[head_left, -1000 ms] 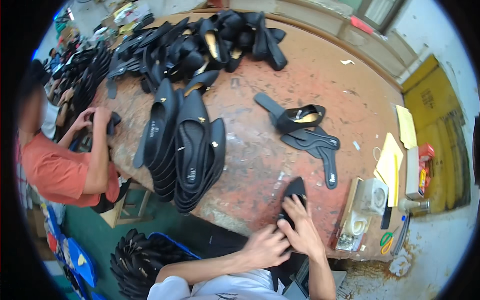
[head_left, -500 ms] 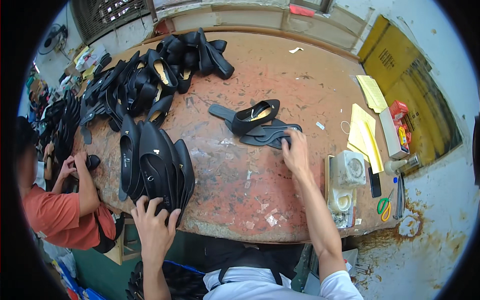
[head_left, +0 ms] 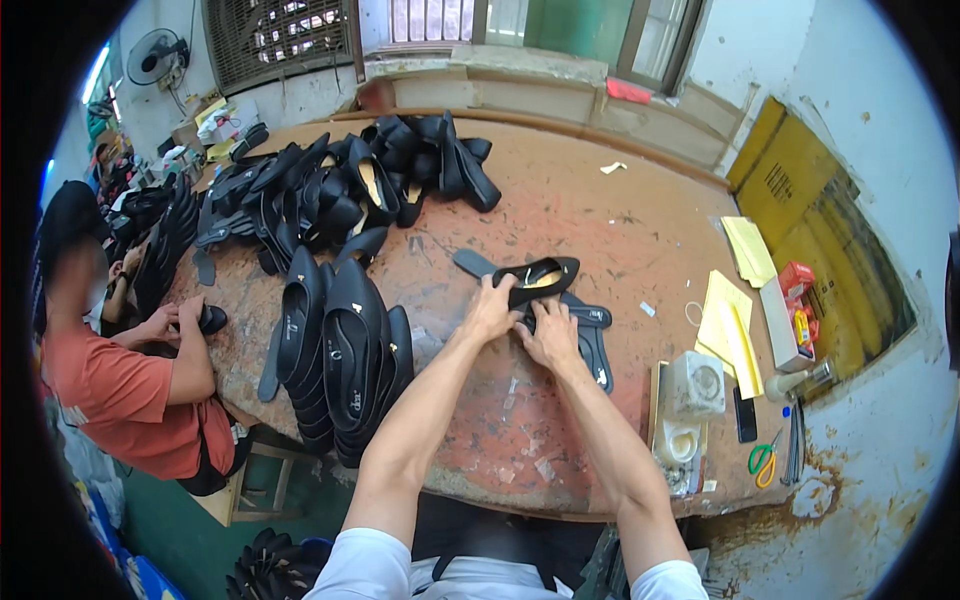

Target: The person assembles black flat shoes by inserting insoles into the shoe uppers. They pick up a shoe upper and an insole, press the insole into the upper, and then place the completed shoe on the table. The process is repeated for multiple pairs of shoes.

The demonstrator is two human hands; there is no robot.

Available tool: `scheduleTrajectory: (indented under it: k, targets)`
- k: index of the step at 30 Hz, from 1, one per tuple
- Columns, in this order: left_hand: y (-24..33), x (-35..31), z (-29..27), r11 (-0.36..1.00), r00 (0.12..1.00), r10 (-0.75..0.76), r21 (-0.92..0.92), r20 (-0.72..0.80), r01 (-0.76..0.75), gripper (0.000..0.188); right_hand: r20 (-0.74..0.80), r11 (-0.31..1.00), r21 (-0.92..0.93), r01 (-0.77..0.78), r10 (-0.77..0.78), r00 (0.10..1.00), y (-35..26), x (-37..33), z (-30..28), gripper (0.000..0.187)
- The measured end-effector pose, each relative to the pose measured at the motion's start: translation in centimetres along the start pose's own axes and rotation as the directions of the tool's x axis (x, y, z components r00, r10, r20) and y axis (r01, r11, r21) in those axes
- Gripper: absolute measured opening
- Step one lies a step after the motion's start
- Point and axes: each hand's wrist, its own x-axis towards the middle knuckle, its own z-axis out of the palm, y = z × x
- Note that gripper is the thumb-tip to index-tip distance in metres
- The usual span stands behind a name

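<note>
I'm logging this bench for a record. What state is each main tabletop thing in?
Black pointed shoe with tan insole: opening upward, left hand and right hand at it
Flat black soles: partly covered
Stacked black pointed shoes: nested together
Heap of black shoes: jumbled
Black rectangular phone: lying flat
Scissors with green and orange handles: lying down, blade opening unclear
Yellow paper sheets: overlapping

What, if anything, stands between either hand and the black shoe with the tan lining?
Nothing visible. The left hand is at the heel end of the black shoe, and the right hand reaches its near side. Flat dark soles show to either side of it, not in between.
</note>
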Motion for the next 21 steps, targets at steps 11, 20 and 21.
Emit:
scheduleTrajectory:
  k: [11, 20, 21]
  targets:
    - [6.1, -22.4, -10.5, 0.965, 0.907, 0.016, -0.231, -0.421, -0.125, 0.039, -0.148, 0.999, 0.039, -0.006, 0.012, 0.989, 6.0, 1.6, 0.3, 0.025]
    - [3.5, -33.6, -9.3, 0.952, 0.972, 0.227, -0.226, 0.063, -0.208, 0.023, 0.264, 0.931, 0.129, -0.342, 0.300, 0.917, 5.2, -11.1, -9.9, 0.022]
    - [3.9, -33.5, -8.8, 0.946, 0.967, 0.244, -0.238, 0.069, -0.221, 0.022, 0.212, 0.964, 0.031, -0.266, 0.254, 0.944, 5.7, -13.5, -9.4, 0.021]
